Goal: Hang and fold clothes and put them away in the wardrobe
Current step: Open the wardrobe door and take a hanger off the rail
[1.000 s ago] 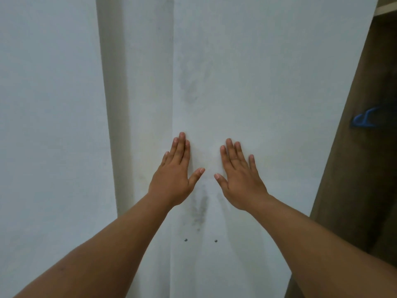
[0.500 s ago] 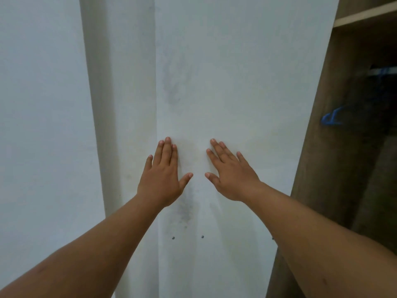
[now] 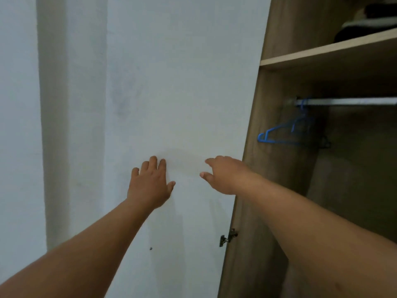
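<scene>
Both hands are raised against the white door panel of the wardrobe. The left hand lies flat on the panel, fingers straight, grasping nothing. The right hand is beside it, nearer the wardrobe's wooden side wall, fingers relaxed and pointing toward the left hand, holding nothing; whether it touches the panel cannot be told. Inside the wardrobe, a blue hanger hangs from the metal rail at the rail's end by the side wall. Above the rail, a wooden shelf carries dark folded clothes. A metal hinge sits low on the side wall's edge.
</scene>
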